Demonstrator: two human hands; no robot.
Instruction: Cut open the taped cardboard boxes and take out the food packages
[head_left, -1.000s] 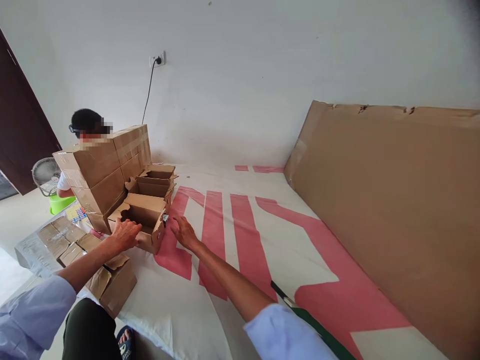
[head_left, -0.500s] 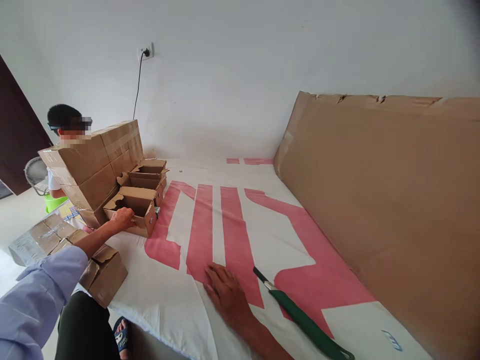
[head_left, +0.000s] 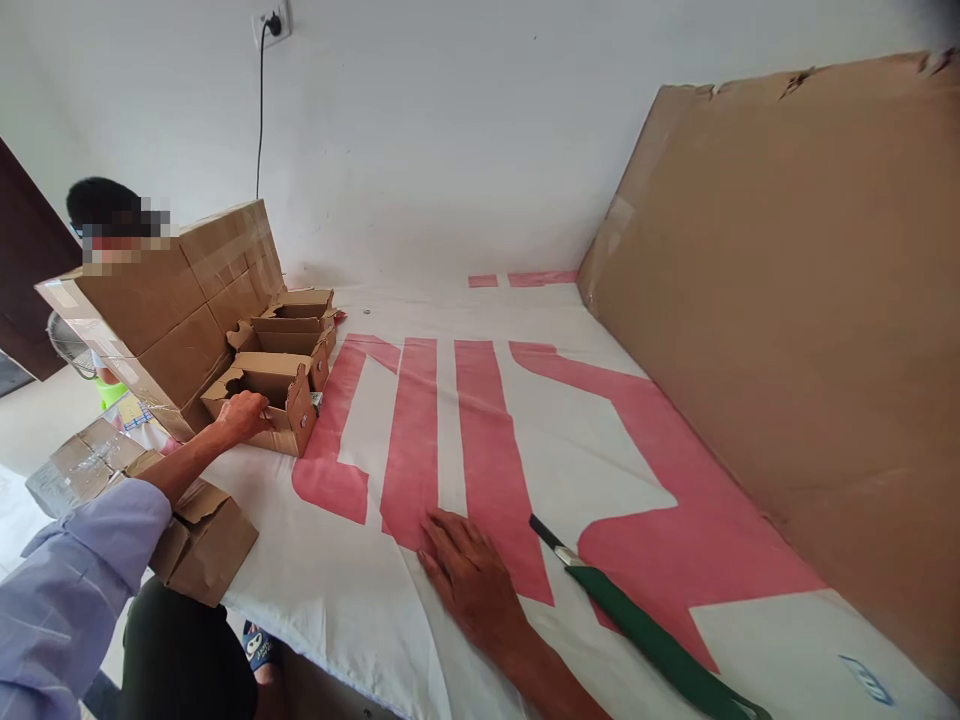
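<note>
My left hand [head_left: 244, 416] is at the near wall of the closest open cardboard box [head_left: 291, 432], its fingers curled over the rim. The fingertips are partly hidden by the box. Two more open cardboard boxes stand in a row behind it, against a big taped carton [head_left: 154, 300]. My right hand [head_left: 474, 580] lies flat on the white and red cloth [head_left: 420, 420], fingers stretched out, holding nothing. Just right of it rests a green-handled cutter [head_left: 637, 620] with a thin dark blade, untouched.
A large cardboard sheet [head_left: 772, 300] leans against the wall on the right. At the left edge are a small closed carton [head_left: 206, 550] and a taped carton [head_left: 94, 465]. Behind the big carton is another person [head_left: 112, 205]. A plugged-in cord [head_left: 260, 120] hangs down the wall.
The view has shifted slightly, moving the cardboard sheet and cutter to the right in the picture. My left hand stays at the box rim, my right hand flat on the cloth.
</note>
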